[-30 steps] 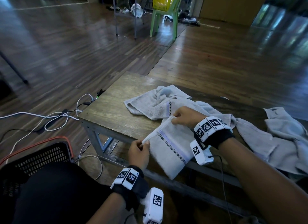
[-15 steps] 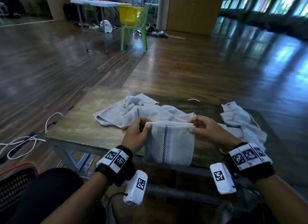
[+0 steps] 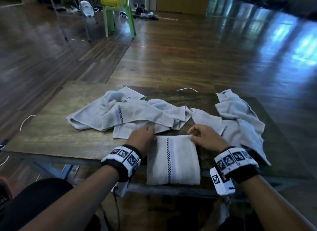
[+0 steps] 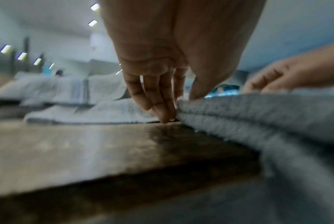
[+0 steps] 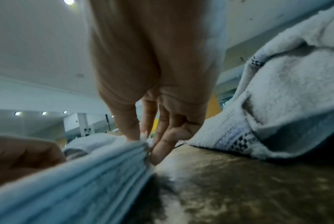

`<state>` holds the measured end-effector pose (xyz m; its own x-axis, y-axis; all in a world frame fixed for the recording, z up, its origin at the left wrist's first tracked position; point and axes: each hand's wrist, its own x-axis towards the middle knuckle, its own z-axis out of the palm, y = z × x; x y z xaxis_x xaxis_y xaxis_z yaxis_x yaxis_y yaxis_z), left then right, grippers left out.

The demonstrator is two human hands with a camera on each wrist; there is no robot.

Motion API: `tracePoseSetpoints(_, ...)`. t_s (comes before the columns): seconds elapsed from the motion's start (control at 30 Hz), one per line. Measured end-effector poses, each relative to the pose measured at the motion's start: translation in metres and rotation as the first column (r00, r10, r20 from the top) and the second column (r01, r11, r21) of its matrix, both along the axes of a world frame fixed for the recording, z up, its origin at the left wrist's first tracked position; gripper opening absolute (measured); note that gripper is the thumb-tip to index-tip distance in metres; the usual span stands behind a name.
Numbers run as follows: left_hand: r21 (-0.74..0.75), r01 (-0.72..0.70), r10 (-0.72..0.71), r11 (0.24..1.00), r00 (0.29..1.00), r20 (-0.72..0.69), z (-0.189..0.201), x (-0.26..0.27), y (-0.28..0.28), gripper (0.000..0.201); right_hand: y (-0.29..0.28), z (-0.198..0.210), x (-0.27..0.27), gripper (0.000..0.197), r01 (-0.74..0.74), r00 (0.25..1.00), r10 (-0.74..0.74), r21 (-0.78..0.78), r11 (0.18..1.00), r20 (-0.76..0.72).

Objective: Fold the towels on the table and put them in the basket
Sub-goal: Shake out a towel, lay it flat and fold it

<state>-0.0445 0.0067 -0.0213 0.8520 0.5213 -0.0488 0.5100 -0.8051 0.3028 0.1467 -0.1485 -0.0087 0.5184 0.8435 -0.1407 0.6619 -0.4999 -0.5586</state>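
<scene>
Both hands, left hand and right hand, pinch the folded towel's far corners; its near end overhangs the table, basket cut off.

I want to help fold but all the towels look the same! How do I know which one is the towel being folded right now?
Look at the wooden table and find its front edge, nearest the person. The folded towel hangs over that edge, with the left hand and right hand pinching its top corners. It is the only neat, flat rectangle; the other towels behind it lie crumpled.
</scene>
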Motion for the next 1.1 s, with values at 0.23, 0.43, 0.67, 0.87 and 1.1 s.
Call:
tracePoseSetpoints(0.23,0.068,0.214,-0.218,0.975,0.974,0.067,0.002,0.02,-0.002,0.022,0.004,0.0,0.004,0.006,-0.132,0.986,0.134,-0.025,0.991,0.103)
tracePoseSetpoints(0.43,-0.089,0.17,-0.169,0.981,0.985,0.02,0.0,0.024,0.006,0.015,0.006,0.002,0.004,0.011,-0.176,0.974,0.184,-0.07,0.982,0.133)
tracePoseSetpoints(0.67,-0.084,0.164,-0.159,0.983,0.985,0.067,0.001,0.022,0.011,0.005,0.005,0.0,0.003,0.007,-0.268,0.948,0.26,0.024,0.963,0.183)
tracePoseSetpoints(0.87,-0.166,0.119,-0.095,0.979,0.985,0.145,-0.004,0.021,0.015,0.013,0.006,-0.003,0.004,0.007,-0.191,0.976,0.183,0.058,0.98,0.12)
tracePoseSetpoints(1.1,-0.059,0.053,-0.045,0.997,0.991,0.123,-0.005,0.022,0.013,0.007,0.005,-0.008,0.001,0.01,-0.159,0.974,0.144,0.071,0.985,0.175)
